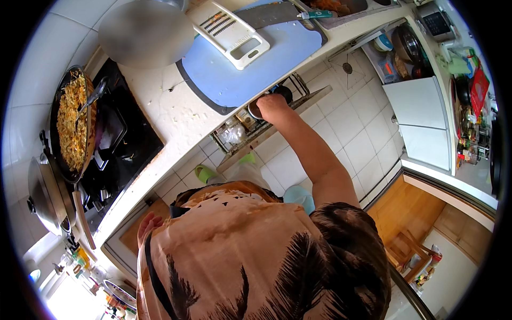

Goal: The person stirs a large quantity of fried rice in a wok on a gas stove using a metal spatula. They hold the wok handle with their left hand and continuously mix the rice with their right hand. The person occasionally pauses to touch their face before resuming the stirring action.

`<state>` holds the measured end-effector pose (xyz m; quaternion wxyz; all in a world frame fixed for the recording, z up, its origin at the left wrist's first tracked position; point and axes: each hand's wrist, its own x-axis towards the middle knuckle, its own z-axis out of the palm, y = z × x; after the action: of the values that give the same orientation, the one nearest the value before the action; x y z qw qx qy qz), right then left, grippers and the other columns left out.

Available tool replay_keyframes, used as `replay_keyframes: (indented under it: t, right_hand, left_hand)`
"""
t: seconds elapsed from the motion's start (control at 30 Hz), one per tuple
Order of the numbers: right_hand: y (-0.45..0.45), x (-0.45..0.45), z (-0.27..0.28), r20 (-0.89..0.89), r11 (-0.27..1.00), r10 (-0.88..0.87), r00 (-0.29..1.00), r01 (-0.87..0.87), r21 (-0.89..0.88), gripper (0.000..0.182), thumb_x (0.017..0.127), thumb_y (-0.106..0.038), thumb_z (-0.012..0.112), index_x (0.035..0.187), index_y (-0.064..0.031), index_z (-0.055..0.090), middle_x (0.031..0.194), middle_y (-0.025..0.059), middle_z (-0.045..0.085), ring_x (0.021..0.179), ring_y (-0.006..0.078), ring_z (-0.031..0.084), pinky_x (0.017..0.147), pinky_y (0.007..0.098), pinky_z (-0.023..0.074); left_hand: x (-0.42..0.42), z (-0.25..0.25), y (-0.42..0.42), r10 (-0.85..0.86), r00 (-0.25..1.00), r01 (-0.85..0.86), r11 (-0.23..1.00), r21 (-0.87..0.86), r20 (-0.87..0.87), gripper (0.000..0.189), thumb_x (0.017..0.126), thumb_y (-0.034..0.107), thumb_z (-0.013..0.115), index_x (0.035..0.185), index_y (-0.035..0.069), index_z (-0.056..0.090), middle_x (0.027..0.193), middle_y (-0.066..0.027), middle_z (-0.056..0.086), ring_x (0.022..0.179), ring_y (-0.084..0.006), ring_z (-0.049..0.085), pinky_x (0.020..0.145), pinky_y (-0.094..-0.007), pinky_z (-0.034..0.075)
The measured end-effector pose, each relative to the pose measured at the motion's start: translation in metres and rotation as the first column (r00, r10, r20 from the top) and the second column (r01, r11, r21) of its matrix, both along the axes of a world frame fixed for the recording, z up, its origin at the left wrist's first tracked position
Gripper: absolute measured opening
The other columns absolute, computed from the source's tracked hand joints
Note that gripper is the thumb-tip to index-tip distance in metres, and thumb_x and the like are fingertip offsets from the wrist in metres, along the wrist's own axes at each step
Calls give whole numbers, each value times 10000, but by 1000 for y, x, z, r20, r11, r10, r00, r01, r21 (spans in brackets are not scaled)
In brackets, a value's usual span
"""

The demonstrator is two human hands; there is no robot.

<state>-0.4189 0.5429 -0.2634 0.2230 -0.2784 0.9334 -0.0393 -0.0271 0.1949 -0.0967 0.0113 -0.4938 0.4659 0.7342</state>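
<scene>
My right hand point(272, 107) reaches into a pulled-out drawer basket point(256, 138) below the counter, at a brown round container with a pale rim point(255, 110); its fingers are hidden, so its hold is unclear. Clear plastic bags point(234, 134) and small packets lie in the basket's left part. My left hand point(150, 226) is at my left side, partly hidden by my clothing, its fingertips showing. Above the drawer, a blue cutting board point(240, 80) lies on the counter, bearing a white plastic grater point(236, 34) and a cleaver point(268, 15) with a green handle.
A frying pan point(74, 124) of shredded food with a spatula stands on the black gas stove point(140, 140) at left. A lidded pan point(44, 196) is beside it. A white fridge point(424, 120) stands at right. A pale blue bin point(299, 198) is on the tiled floor near my feet.
</scene>
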Motion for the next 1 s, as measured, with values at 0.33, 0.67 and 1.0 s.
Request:
replay_keyframes:
  t: [0.33, 0.67, 1.0]
  right_hand:
    - [29, 0, 22, 187, 922, -251, 950, 294, -254, 95, 711, -93, 590, 753, -100, 675, 766, 129, 647, 742, 306, 626, 647, 403, 483]
    - [63, -2, 31, 85, 833, -402, 912, 403, -378, 99, 741, -170, 617, 731, -83, 665, 727, 131, 627, 705, 322, 609, 614, 408, 472]
    - [84, 37, 100, 442, 462, -351, 825, 563, -685, 156, 834, -126, 596, 735, -7, 616, 563, -16, 470, 540, 72, 417, 486, 251, 319]
  left_hand:
    - [10, 1, 2, 31, 1000, -31, 1000, -2, 4, 353, 901, 156, 597, 1218, 18, 526, 1016, -133, 655, 864, -203, 656, 761, -312, 546]
    - [-8, 14, -1, -74, 996, 71, 996, -54, -58, 337, 909, 142, 575, 1216, 12, 524, 1002, -127, 654, 848, -188, 646, 744, -305, 544]
    - [-168, 69, -9, -186, 823, 265, 962, 72, -537, 456, 966, 319, 449, 1311, 22, 434, 1207, -159, 571, 1068, -282, 576, 878, -376, 481]
